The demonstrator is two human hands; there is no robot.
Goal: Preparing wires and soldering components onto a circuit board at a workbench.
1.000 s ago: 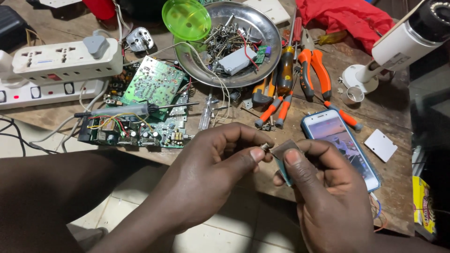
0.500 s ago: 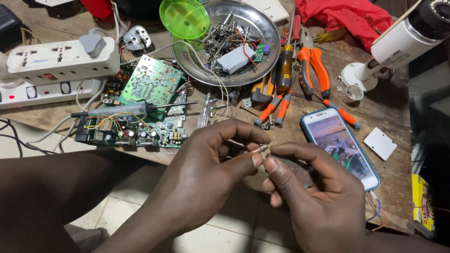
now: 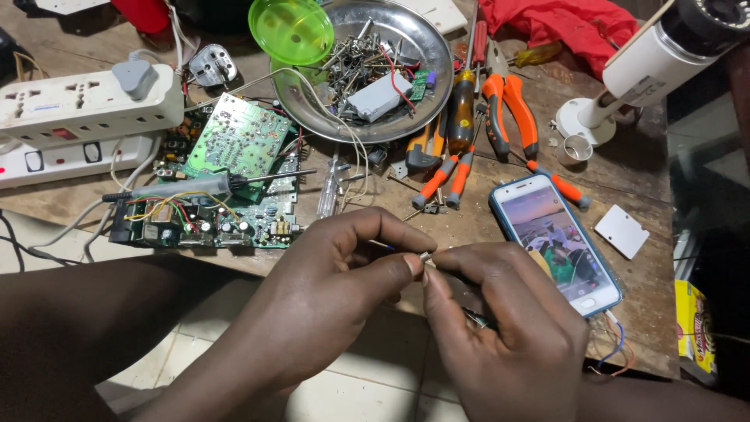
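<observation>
My left hand [image 3: 336, 289] and my right hand [image 3: 508, 328] meet at the fingertips over the front edge of a wooden workbench [image 3: 625, 187]. Both pinch a tiny metal part [image 3: 426, 256], too small to identify, between thumb and forefinger. A dark item shows under my right hand's fingers [image 3: 476, 316], mostly hidden. A smartphone with a lit screen [image 3: 556, 242] lies just right of my right hand. Green circuit boards [image 3: 234, 141] with a soldering iron [image 3: 211, 186] across them lie left of my left hand.
A steel bowl [image 3: 426, 47] of screws and parts stands at the back, with a green lid [image 3: 291, 30] on its rim. Orange pliers [image 3: 512, 117], cutters and screwdrivers lie beside it. White power strips [image 3: 78, 105] sit left, a white camera [image 3: 656, 62] right, a red cloth [image 3: 586, 23] behind.
My hands have closed together: the right hand's fingertips moved left to meet the left hand's on the small part. The view has shifted slightly.
</observation>
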